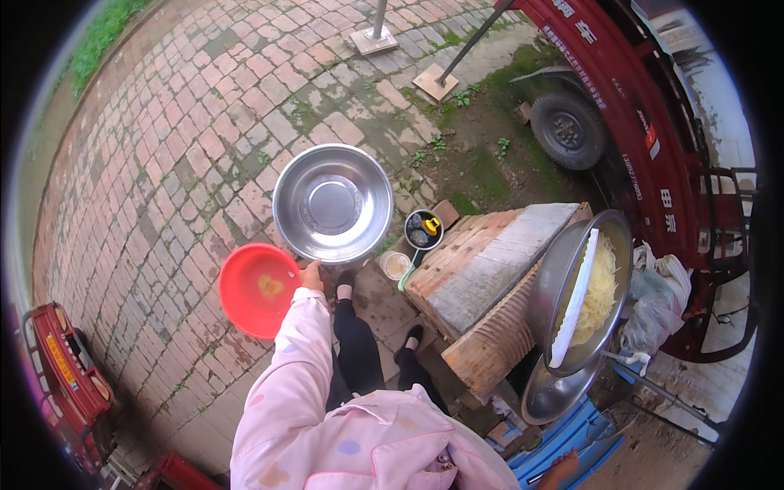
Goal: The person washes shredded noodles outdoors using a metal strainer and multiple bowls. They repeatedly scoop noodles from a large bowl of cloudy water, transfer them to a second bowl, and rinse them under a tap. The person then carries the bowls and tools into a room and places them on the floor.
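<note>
My left hand (311,277) grips the near rim of a wide stainless steel basin (332,203), which has no food in it. Just left of that hand is a red plastic basin (248,291) with a small yellowish patch at its bottom. My right hand (562,467) is low at the right, partly cut off, beside a thin dark object; whether it holds this is unclear. A large metal bowl (551,275) holds pale yellow shreds (601,294) and a white long-edged tool or board (574,300). Another metal bowl (554,398) sits beneath it.
A brick stack (471,269) stands right of my feet, beside a small pot (424,229) with scouring pads and a yellow item, and a white tub (395,265). A red three-wheeled vehicle (625,122), plastic bags (655,300) and blue sheeting (566,438) are at the right. Two poles stand ahead.
</note>
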The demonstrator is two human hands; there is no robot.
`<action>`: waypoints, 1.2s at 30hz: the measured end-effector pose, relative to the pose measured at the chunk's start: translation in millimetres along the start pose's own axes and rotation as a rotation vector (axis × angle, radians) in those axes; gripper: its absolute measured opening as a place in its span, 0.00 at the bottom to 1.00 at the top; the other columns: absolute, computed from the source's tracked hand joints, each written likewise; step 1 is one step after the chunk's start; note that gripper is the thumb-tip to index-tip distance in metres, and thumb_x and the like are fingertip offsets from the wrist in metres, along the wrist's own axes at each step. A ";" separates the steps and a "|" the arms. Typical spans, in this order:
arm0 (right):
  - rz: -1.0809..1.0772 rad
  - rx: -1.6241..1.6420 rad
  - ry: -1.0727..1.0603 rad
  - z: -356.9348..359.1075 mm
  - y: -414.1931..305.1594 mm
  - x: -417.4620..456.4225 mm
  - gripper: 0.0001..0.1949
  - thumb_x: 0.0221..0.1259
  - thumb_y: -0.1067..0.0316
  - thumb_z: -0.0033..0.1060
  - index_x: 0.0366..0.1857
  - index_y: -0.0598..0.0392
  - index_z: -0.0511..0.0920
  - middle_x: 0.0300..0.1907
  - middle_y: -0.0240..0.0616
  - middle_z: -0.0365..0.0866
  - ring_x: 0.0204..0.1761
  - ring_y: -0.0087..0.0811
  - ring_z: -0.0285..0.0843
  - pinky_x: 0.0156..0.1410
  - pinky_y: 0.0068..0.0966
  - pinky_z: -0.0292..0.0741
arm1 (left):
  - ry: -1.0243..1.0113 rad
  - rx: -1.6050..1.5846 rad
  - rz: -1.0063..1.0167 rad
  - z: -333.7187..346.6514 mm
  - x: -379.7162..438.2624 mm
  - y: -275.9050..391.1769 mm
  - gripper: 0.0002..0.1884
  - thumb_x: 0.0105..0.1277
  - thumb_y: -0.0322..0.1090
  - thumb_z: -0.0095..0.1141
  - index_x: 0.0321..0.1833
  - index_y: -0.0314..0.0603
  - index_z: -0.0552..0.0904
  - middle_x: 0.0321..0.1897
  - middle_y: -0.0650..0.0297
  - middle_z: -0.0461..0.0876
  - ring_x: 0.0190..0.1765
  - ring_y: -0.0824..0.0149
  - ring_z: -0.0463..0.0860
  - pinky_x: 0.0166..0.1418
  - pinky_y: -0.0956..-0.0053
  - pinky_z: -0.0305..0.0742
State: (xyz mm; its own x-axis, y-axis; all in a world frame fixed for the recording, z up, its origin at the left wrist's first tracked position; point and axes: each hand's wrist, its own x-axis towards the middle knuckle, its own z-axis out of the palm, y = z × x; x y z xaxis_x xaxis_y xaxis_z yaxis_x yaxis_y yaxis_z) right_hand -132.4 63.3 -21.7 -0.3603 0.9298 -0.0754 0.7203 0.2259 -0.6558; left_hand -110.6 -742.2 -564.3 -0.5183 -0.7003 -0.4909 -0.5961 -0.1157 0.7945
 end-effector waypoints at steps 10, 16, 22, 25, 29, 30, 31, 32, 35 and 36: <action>-0.479 0.169 -0.087 87.2 -188.9 -181.3 0.09 0.72 0.60 0.47 0.41 0.54 0.74 0.20 0.23 0.64 0.16 0.12 0.54 0.18 0.14 0.52 | -0.076 -0.809 -0.834 13.9 52.1 33.9 0.19 0.58 0.45 0.63 0.52 0.55 0.77 0.44 0.67 0.78 0.38 0.61 0.75 0.34 0.65 0.67; -0.462 0.083 -0.370 168.4 -221.7 -192.9 0.07 0.68 0.65 0.53 0.40 0.57 0.76 0.22 0.28 0.73 0.18 0.13 0.61 0.22 0.15 0.58 | -0.022 -0.819 -0.738 13.4 47.2 67.3 0.17 0.58 0.31 0.54 0.51 0.36 0.75 0.44 0.54 0.79 0.43 0.54 0.79 0.47 0.48 0.77; -0.579 -0.115 -0.368 196.7 -227.7 -225.9 0.19 0.59 0.53 0.63 0.42 0.60 0.74 0.30 0.34 0.77 0.28 0.25 0.73 0.35 0.24 0.70 | -0.196 -0.755 -0.527 -52.0 -20.7 160.4 0.15 0.58 0.28 0.50 0.47 0.28 0.73 0.43 0.51 0.78 0.45 0.53 0.81 0.43 0.55 0.81; -0.557 -0.236 -0.407 199.8 -235.5 -253.8 0.31 0.49 0.45 0.69 0.46 0.61 0.71 0.36 0.39 0.77 0.36 0.34 0.76 0.43 0.29 0.72 | -0.242 -0.879 -0.384 -78.2 -67.0 231.8 0.14 0.60 0.27 0.50 0.47 0.29 0.73 0.43 0.53 0.78 0.47 0.57 0.80 0.50 0.61 0.80; -0.675 -0.298 -0.423 211.5 -242.8 -267.9 0.50 0.43 0.44 0.75 0.68 0.58 0.56 0.52 0.51 0.71 0.50 0.41 0.75 0.55 0.34 0.72 | -0.236 -0.827 -0.323 -91.8 -106.9 313.1 0.12 0.59 0.28 0.54 0.44 0.31 0.76 0.42 0.56 0.79 0.46 0.60 0.80 0.49 0.67 0.78; -0.718 -0.347 -0.425 211.5 -245.9 -272.8 0.52 0.42 0.44 0.75 0.70 0.56 0.52 0.53 0.52 0.70 0.52 0.44 0.73 0.57 0.36 0.71 | -0.258 -0.806 -0.303 -92.9 -110.5 328.2 0.12 0.59 0.28 0.54 0.44 0.31 0.76 0.42 0.57 0.79 0.46 0.61 0.80 0.49 0.67 0.78; -0.761 -0.397 -0.428 210.4 -251.9 -276.7 0.54 0.42 0.45 0.76 0.71 0.55 0.49 0.53 0.53 0.69 0.53 0.47 0.72 0.58 0.38 0.70 | -0.281 -0.783 -0.284 -93.4 -113.5 341.8 0.12 0.59 0.28 0.54 0.44 0.31 0.76 0.41 0.57 0.79 0.46 0.61 0.80 0.49 0.68 0.78; -0.803 -0.448 -0.430 209.1 -256.1 -277.9 0.57 0.41 0.45 0.76 0.73 0.54 0.46 0.54 0.54 0.68 0.55 0.49 0.70 0.60 0.40 0.69 | -0.302 -0.761 -0.266 -93.1 -117.7 356.6 0.12 0.58 0.28 0.54 0.44 0.31 0.76 0.41 0.57 0.79 0.45 0.62 0.80 0.48 0.68 0.78; -0.738 -0.488 -0.526 210.8 -255.8 -266.0 0.59 0.39 0.46 0.77 0.74 0.49 0.43 0.56 0.56 0.65 0.56 0.53 0.68 0.61 0.43 0.68 | -0.364 -0.714 -0.201 -82.1 -141.7 411.5 0.11 0.58 0.29 0.55 0.43 0.31 0.76 0.40 0.58 0.78 0.44 0.64 0.80 0.47 0.68 0.77; -0.839 -0.462 -0.500 211.8 -249.8 -259.9 0.53 0.42 0.51 0.76 0.73 0.50 0.49 0.50 0.52 0.70 0.51 0.48 0.72 0.56 0.39 0.71 | -0.379 -0.745 -0.158 -74.4 -151.6 425.9 0.10 0.58 0.29 0.55 0.41 0.32 0.77 0.39 0.59 0.78 0.43 0.65 0.79 0.46 0.69 0.77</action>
State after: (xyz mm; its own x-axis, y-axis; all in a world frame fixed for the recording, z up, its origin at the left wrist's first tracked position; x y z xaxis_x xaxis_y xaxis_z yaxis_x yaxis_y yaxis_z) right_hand -344.2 -296.4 2.6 -0.9686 0.2271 -0.1012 0.2474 0.9206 -0.3020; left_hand -240.2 -737.7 -124.8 -0.7129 -0.3688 -0.5965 -0.1884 -0.7185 0.6695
